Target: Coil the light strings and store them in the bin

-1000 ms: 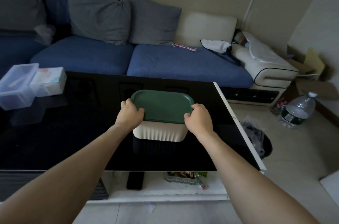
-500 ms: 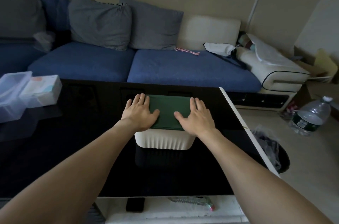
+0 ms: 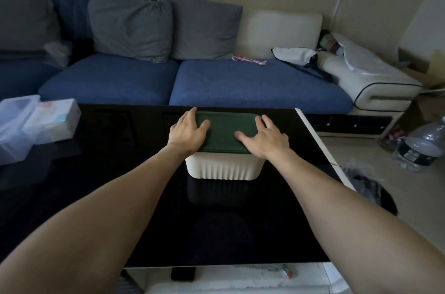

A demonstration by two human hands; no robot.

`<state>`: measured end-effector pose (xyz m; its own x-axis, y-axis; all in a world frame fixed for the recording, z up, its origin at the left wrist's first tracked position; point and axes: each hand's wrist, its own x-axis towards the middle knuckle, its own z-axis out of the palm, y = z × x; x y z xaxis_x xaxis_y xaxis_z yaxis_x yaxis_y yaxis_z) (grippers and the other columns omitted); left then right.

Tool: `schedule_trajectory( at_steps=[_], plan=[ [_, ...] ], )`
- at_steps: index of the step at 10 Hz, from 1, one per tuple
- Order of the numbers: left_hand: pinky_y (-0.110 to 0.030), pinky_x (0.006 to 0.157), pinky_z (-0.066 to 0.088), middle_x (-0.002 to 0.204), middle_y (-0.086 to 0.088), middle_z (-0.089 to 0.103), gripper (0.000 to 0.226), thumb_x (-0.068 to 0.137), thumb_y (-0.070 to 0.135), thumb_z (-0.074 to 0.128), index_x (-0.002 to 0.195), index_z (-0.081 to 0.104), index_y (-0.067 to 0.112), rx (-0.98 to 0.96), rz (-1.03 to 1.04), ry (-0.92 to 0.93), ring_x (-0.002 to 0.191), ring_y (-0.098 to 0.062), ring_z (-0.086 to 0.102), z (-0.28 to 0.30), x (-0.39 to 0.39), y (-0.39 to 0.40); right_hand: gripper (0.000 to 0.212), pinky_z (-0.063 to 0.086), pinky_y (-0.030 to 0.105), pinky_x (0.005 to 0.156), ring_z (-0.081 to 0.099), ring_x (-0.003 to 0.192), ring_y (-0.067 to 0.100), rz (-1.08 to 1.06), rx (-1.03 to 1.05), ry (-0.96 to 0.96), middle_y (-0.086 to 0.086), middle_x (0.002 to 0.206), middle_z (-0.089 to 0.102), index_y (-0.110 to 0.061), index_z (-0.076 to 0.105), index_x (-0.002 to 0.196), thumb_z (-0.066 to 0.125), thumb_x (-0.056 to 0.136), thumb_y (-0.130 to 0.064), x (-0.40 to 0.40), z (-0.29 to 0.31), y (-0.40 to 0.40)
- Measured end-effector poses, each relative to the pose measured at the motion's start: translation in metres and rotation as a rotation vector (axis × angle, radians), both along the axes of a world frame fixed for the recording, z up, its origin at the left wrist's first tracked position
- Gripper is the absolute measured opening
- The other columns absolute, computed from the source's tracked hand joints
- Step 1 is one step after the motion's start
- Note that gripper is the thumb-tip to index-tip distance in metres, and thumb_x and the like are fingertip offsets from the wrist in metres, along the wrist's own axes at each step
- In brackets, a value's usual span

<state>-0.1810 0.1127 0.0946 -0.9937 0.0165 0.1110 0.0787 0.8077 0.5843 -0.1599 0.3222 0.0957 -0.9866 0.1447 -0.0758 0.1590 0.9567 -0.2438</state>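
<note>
My left hand lies flat on the left end of the dark green rounded plastic lid, fingers straight and spread, thumb reaching inward; my right hand lies the same way on the right end, gripping nothing. The lid sits on the white ribbed plastic bin, and its near edge overhangs the bin's front wall. The bin stands on the glossy black table, close to the far edge and towards the right side, where a white strip runs along the table's border. Bare black surface stretches in front of the bin and out to its left. At the far left edge sit a clear plastic box and a white tissue box, well apart from the bin. Whether light strings are inside I cannot tell
</note>
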Motion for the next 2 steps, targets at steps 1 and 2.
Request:
schedule_trajectory(
  at_steps=[1, 2],
  plan=[
    [-0.044, 0.122, 0.004, 0.161, -0.012, 0.021, 0.068, 0.100, 0.041, 0.041, 0.155, 0.016, 0.010, 0.103, 0.051, 0.011, 0.151, -0.024, 0.011, 0.008, 0.004, -0.002, 0.096, -0.003, 0.056, 0.124, -0.010, 0.156, 0.022, 0.002, -0.120, -0.053, -0.004, 0.169, -0.014, -0.019, -0.004, 0.161, 0.026, 0.092, -0.079, 0.007, 0.008, 0.004],
    [-0.043, 0.115, 0.018, 0.147, -0.015, 0.040, 0.054, 0.095, 0.025, 0.051, 0.143, 0.036, 0.006, 0.226, 0.176, 0.285, 0.140, -0.030, 0.028, 0.015, 0.029, -0.005, 0.086, -0.001, 0.050, 0.126, -0.008, 0.156, 0.022, -0.021, -0.293, 0.202, 0.002, 0.169, -0.009, -0.015, -0.002, 0.161, 0.031, 0.100, -0.065, 0.038, 0.009, 0.007]
  ],
)
